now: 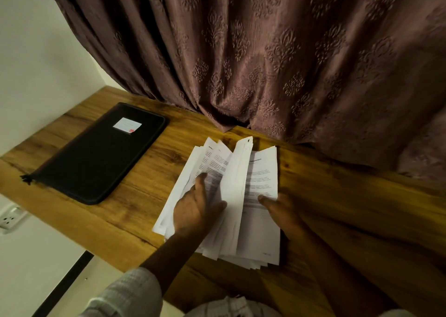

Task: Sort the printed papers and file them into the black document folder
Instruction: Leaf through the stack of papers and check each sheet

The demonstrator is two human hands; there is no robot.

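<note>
I'm mid-sort: left hand [194,208] and right hand [283,211] fingers both grasp the printed papers [259,222]; closed black document folder [101,155] probably needs opening next.

printed papers [261,176] with blurred type, label [127,125] on black document folder [96,162] illegible, nothing readable
</note>
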